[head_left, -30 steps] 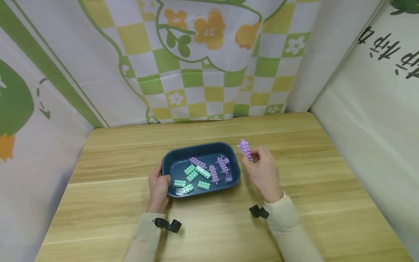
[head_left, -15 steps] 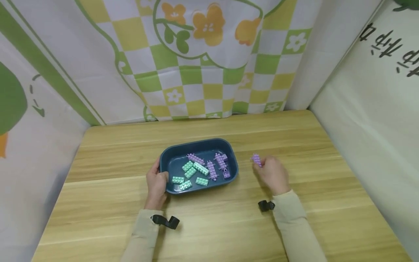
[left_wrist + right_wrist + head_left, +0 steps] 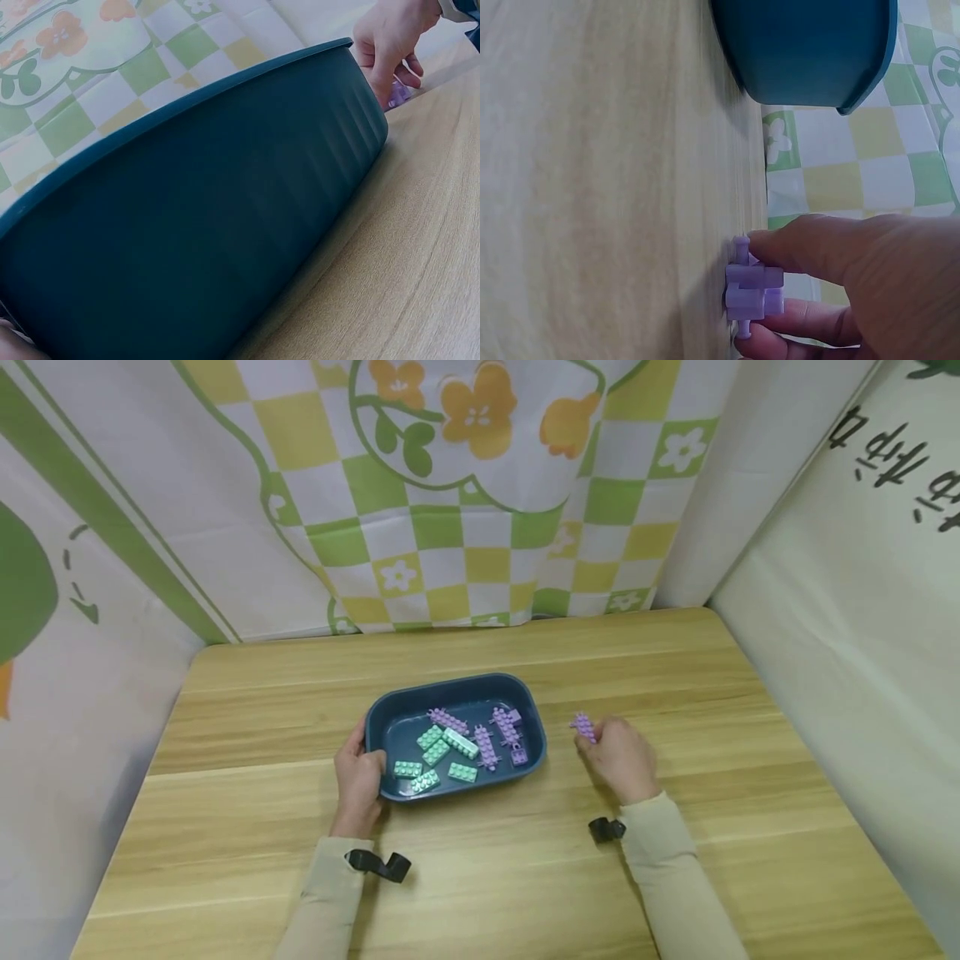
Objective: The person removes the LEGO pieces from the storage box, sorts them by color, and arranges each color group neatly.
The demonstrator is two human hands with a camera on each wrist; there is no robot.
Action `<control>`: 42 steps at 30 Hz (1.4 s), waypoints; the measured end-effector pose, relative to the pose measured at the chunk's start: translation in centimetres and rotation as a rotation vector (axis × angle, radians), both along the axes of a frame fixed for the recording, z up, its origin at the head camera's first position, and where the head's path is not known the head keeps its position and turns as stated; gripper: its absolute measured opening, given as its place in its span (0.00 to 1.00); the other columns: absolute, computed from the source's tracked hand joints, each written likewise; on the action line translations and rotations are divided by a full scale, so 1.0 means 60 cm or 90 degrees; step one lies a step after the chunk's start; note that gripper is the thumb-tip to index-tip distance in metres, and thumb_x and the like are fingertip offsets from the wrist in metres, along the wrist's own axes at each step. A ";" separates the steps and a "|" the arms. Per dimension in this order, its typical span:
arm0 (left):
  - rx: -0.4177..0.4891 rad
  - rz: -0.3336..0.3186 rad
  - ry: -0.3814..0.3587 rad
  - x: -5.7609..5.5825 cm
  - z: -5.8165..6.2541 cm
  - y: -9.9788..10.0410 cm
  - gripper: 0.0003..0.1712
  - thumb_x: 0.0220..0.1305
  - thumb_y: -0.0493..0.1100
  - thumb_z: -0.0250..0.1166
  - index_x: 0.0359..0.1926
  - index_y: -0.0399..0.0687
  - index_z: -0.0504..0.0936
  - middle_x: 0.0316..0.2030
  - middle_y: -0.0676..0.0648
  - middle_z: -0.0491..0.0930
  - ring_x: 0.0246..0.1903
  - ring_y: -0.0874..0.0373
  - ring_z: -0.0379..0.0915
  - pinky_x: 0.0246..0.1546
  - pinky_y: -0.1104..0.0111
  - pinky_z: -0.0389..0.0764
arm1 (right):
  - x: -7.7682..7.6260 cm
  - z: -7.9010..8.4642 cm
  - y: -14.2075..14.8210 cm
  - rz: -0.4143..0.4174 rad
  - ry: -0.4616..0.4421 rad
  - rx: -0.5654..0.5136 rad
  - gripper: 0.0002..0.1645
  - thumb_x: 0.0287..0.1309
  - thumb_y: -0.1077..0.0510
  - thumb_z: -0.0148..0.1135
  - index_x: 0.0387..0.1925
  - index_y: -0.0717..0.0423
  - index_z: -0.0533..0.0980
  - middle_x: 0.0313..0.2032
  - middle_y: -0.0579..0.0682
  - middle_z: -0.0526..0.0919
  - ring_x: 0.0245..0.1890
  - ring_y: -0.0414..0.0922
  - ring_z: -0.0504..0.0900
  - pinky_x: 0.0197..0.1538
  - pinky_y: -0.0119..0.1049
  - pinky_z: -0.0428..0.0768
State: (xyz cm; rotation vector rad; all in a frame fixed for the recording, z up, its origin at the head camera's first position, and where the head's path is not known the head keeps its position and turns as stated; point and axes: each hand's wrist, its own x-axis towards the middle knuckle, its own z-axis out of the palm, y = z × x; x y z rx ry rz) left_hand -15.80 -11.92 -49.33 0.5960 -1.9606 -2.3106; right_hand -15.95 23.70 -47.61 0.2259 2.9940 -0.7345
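My left hand [image 3: 358, 781] grips the left end of a dark blue tray [image 3: 399, 739], its thumb over the rim. Inside the tray lie several mint-green building bricks [image 3: 462, 772] and several purple studded pieces [image 3: 486, 747] with side pegs. To the tray's right, my right hand [image 3: 621, 762] pinches another purple studded block [image 3: 583, 727] between thumb and fingers. The right wrist view shows this block [image 3: 754, 291] down at the table surface, its pegs pointing toward thumb and finger. In the left wrist view, the tray's wall [image 3: 202, 202] hides most of the left hand.
A wood-grain table [image 3: 480, 885] carries everything. Behind it hangs a checkered, flowered cloth [image 3: 465, 535], with white printed sheets [image 3: 847, 635] at the sides. Black camera mounts [image 3: 606, 830] sit on both wrists.
My right hand has moved right and down with the purple block, bringing it from above to the table, then shifted slightly left. The left hand keeps its grip on the tray.
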 end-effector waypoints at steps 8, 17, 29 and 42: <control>-0.003 -0.007 -0.003 -0.002 0.001 0.001 0.52 0.38 0.19 0.45 0.72 0.42 0.61 0.71 0.46 0.60 0.66 0.59 0.55 0.57 0.63 0.71 | 0.001 0.000 0.000 0.005 -0.003 0.004 0.17 0.58 0.47 0.64 0.27 0.57 0.77 0.22 0.51 0.75 0.19 0.46 0.70 0.19 0.39 0.67; -0.007 -0.010 -0.019 -0.001 -0.001 -0.003 0.52 0.39 0.20 0.46 0.72 0.44 0.61 0.71 0.47 0.59 0.68 0.59 0.54 0.61 0.64 0.68 | 0.000 0.004 -0.004 0.011 -0.021 0.010 0.20 0.58 0.45 0.64 0.32 0.61 0.77 0.27 0.53 0.75 0.21 0.47 0.71 0.21 0.38 0.68; -0.008 -0.015 -0.029 -0.002 -0.001 -0.005 0.51 0.41 0.20 0.47 0.73 0.45 0.60 0.72 0.47 0.58 0.67 0.58 0.54 0.59 0.64 0.70 | -0.004 0.065 -0.094 0.132 0.318 0.048 0.19 0.53 0.54 0.70 0.41 0.65 0.79 0.31 0.58 0.80 0.37 0.55 0.74 0.42 0.49 0.72; -0.016 -0.014 -0.001 0.000 0.002 -0.002 0.49 0.41 0.20 0.46 0.72 0.41 0.61 0.71 0.42 0.58 0.69 0.51 0.52 0.61 0.60 0.69 | -0.048 0.033 -0.209 0.314 0.252 0.308 0.10 0.54 0.57 0.67 0.30 0.63 0.82 0.30 0.55 0.78 0.34 0.53 0.72 0.35 0.43 0.75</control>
